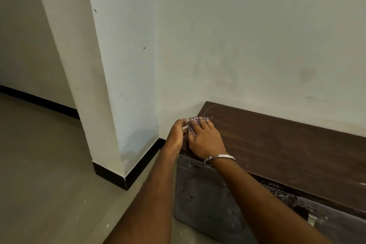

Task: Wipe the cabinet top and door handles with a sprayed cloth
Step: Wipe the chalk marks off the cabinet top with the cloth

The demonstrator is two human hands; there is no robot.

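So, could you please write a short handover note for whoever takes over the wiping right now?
Right hand: flat on the checked cloth, pressing it onto the cabinet top at its far left corner.
Left hand: at the cabinet's left edge, fingertips touching the cloth.
Done: cannot tell how much of the top is wiped.
Left: the top stretching right, then the door handles; one metal handle shows on the front, lower right.

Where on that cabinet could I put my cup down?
The cabinet top is bare from the right hand rightward, between wall and front edge. The left corner is crowded: both hands, left hand included, work the cloth there.
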